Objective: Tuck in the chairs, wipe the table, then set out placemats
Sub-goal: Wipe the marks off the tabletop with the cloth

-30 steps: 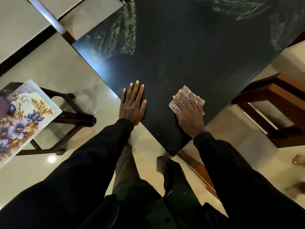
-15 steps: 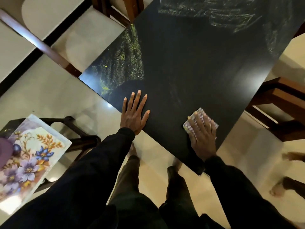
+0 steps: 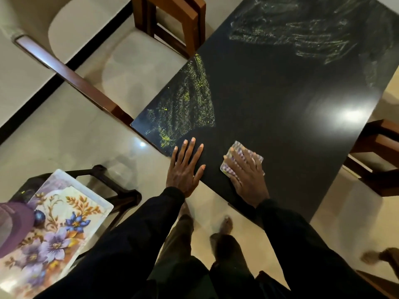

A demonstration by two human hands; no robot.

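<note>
A black table (image 3: 280, 100) fills the upper right, with yellow-green chalky smears near its left corner (image 3: 185, 104) and at the far side (image 3: 302, 37). My left hand (image 3: 185, 169) lies flat and open on the table's near edge. My right hand (image 3: 246, 171) presses a small checked cloth (image 3: 235, 152) flat on the tabletop, a little to the right of the left hand. Floral placemats (image 3: 56, 229) lie stacked on a dark stool at the lower left.
A wooden chair with a cream seat (image 3: 138, 52) stands at the table's left side. Another wooden chair (image 3: 380, 152) stands at the right edge. A purple cap (image 3: 13, 225) rests on the placemats. Another person's foot (image 3: 375, 256) shows at the lower right.
My view has shifted so more of the table shows. My right hand slid the cloth toward the table's corner and then back nearer the left hand, which stays flat on the edge.
</note>
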